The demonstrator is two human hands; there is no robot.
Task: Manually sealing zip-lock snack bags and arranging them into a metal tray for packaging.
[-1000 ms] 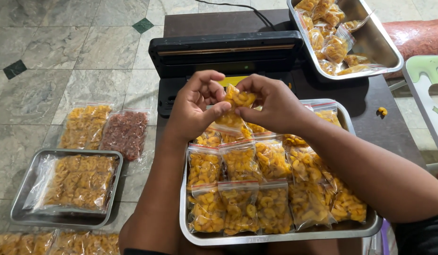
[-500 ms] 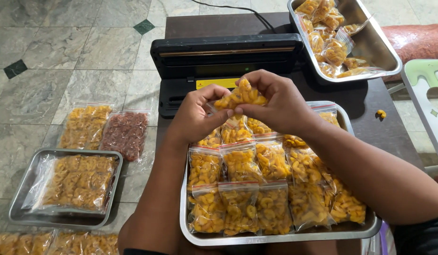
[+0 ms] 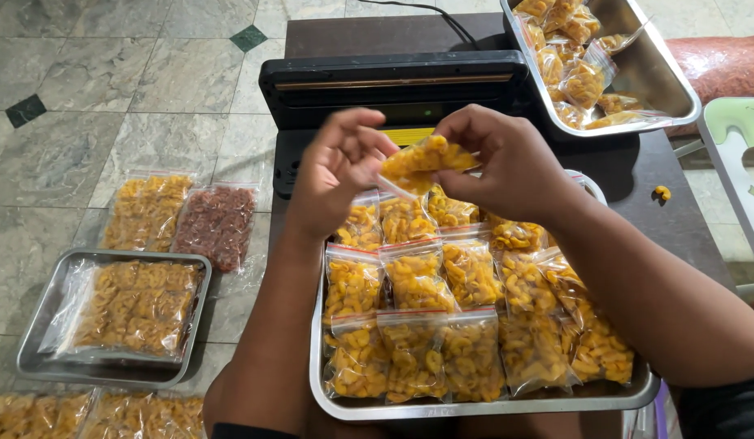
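Both my hands hold one small clear bag of yellow curled snacks (image 3: 422,161) in the air, in front of a black sealing machine (image 3: 393,85). My left hand (image 3: 336,167) pinches the bag's left end. My right hand (image 3: 507,158) grips its right side. Below them a steel tray (image 3: 475,402) on the dark table holds several similar filled bags laid in rows.
A second steel tray (image 3: 670,81) with more snack bags sits at the back right. On the tiled floor to the left lie a large bag of yellow snacks, a bag of reddish snacks (image 3: 217,223) and a smaller tray (image 3: 35,358) with another bag. A loose snack piece (image 3: 661,193) lies on the table.
The hands lifted the small bag from just above the tray up toward the sealing machine. My left fingers spread apart and shifted to the bag's left end.
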